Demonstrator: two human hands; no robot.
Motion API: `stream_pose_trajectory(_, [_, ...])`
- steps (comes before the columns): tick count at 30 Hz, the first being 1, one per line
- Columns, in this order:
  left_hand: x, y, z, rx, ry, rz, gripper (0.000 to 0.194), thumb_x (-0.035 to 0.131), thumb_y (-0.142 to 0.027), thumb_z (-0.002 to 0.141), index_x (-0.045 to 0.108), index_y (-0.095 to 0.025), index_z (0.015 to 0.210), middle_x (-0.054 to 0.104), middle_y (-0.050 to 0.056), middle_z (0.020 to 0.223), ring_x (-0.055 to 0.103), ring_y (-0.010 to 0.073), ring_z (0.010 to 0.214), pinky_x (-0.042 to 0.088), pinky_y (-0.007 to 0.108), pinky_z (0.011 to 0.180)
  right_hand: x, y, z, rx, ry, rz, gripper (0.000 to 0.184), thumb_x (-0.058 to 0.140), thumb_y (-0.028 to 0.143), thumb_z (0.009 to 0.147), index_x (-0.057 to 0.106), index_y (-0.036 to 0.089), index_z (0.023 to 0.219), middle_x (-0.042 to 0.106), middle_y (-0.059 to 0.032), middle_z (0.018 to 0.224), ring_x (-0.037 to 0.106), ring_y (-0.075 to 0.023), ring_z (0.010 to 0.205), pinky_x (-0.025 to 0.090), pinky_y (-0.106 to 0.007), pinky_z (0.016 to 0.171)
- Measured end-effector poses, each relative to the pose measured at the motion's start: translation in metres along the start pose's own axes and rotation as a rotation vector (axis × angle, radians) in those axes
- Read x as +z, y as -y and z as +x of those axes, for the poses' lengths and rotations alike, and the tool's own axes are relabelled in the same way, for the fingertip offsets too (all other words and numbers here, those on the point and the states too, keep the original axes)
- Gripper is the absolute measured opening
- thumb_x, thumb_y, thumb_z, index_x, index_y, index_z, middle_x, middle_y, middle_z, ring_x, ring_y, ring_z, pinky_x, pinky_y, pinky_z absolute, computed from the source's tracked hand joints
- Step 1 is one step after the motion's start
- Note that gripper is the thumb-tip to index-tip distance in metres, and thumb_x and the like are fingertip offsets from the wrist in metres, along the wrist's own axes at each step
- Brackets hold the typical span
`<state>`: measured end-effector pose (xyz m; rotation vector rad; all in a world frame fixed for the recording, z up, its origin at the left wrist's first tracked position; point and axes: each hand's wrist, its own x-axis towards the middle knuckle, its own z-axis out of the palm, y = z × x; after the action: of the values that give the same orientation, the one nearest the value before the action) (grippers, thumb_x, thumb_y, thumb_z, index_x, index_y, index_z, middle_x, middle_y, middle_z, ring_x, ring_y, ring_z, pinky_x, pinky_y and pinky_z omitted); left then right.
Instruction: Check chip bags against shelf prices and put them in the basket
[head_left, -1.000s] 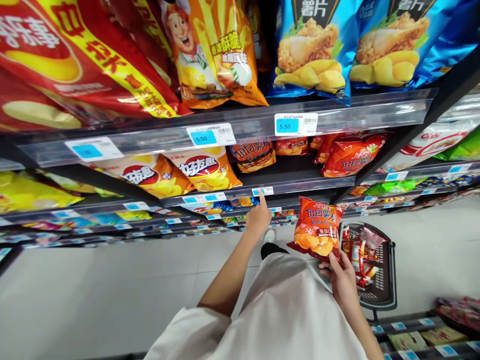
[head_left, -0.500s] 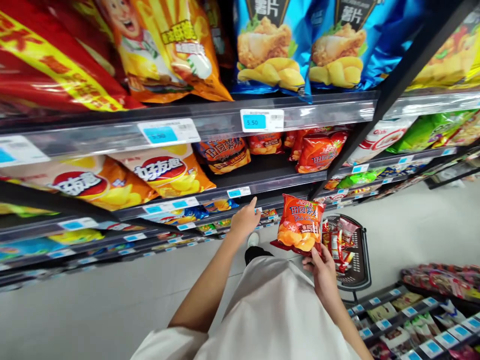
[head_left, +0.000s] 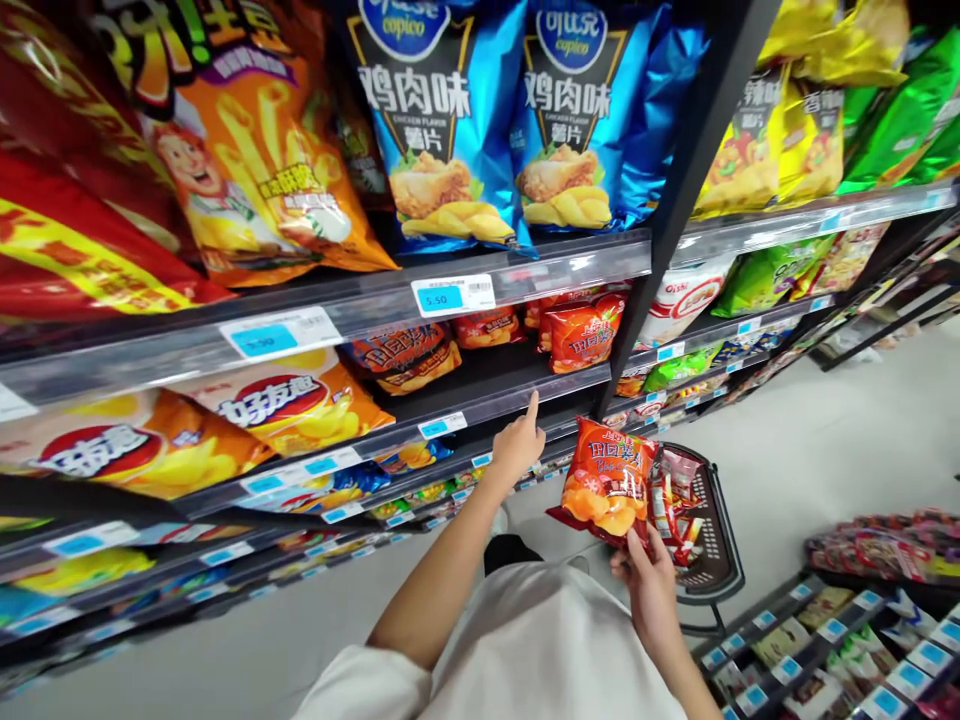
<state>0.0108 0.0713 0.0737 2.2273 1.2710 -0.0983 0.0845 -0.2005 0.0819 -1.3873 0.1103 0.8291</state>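
Note:
My right hand (head_left: 650, 585) grips a small orange-red snack bag (head_left: 609, 481) by its lower edge, holding it upright in front of me. My left hand (head_left: 519, 444) is raised with the index finger stretched out and the other fingers curled; the fingertip touches the clear front rail of the middle shelf (head_left: 525, 395). More bags of the same orange-red kind (head_left: 581, 332) sit on that shelf just above the fingertip. A dark shopping basket (head_left: 709, 540) with red packets in it stands on the floor right behind the held bag.
Snack shelves fill the left and top: blue chicken-flavour chip bags (head_left: 442, 130), an orange fries bag (head_left: 247, 190), yellow-orange chip bags (head_left: 292, 405). A black upright post (head_left: 679, 190) divides the shelving. Price labels (head_left: 452, 295) line the rails. A low rack of packets (head_left: 832, 640) stands at lower right.
My view has swung up and to the right along the shelves. My left index finger has moved right along the shelf rail. The bag stays in my right hand.

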Motion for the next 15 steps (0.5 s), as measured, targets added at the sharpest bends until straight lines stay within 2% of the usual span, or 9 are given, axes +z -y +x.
stream_pose_trajectory(5, [-0.004,-0.001,0.000,-0.029,-0.002,-0.085,0.076,0.041,-0.027,0.095,0.008,-0.030,0.164,0.072,0.010,0.115,0.069,0.0308,0.103,0.050,0.044,0.088,-0.011,0.002,-0.003,-0.032,-0.009,0.019,0.059,0.093,0.049,0.065,0.064,0.022,0.108,0.065,0.0033,0.072,0.058,-0.0137,0.054,0.050,-0.024,0.050])
stream_pose_trajectory(7, [-0.003,-0.007,-0.002,-0.061,0.023,-0.193,0.079,0.045,-0.026,0.094,0.008,-0.027,0.164,0.072,0.010,0.114,0.069,0.0296,0.103,0.050,0.043,0.089,-0.015,0.003,-0.004,-0.036,-0.025,0.030,0.060,0.093,0.050,0.064,0.063,0.022,0.108,0.065,0.0032,0.073,0.058,-0.0140,0.054,0.050,-0.024,0.049])
stream_pose_trajectory(9, [0.003,-0.016,-0.008,-0.099,0.101,-0.404,0.077,0.047,-0.028,0.096,0.012,-0.020,0.163,0.071,0.013,0.118,0.069,0.0269,0.104,0.052,0.038,0.087,-0.018,0.005,-0.004,-0.043,-0.033,0.042,0.060,0.093,0.049,0.063,0.063,0.022,0.107,0.066,0.0028,0.076,0.059,-0.0139,0.055,0.050,-0.024,0.050])
stream_pose_trajectory(11, [0.011,-0.027,-0.021,-0.101,0.219,-0.608,0.066,0.044,-0.036,0.100,0.024,-0.016,0.159,0.069,0.014,0.122,0.070,0.0227,0.100,0.054,0.031,0.078,-0.021,0.007,-0.002,-0.057,-0.027,0.033,0.060,0.093,0.050,0.064,0.062,0.022,0.108,0.067,0.0026,0.077,0.060,-0.0142,0.056,0.051,-0.025,0.050])
stream_pose_trajectory(13, [0.021,-0.035,-0.040,-0.044,0.355,-0.782,0.060,0.042,-0.046,0.101,0.036,-0.017,0.153,0.067,0.014,0.129,0.071,0.0204,0.099,0.056,0.028,0.071,-0.024,0.009,0.001,-0.077,-0.010,-0.016,0.063,0.092,0.051,0.065,0.061,0.022,0.111,0.068,0.0021,0.076,0.062,-0.0160,0.056,0.052,-0.026,0.051])
stream_pose_trajectory(15, [0.031,-0.039,-0.061,0.074,0.427,-0.982,0.061,0.053,-0.053,0.097,0.046,-0.019,0.146,0.064,0.014,0.134,0.069,0.0219,0.106,0.057,0.029,0.078,-0.024,0.010,0.004,-0.106,0.015,-0.102,0.068,0.090,0.055,0.065,0.060,0.021,0.116,0.069,0.0008,0.074,0.064,-0.0186,0.057,0.053,-0.029,0.052])
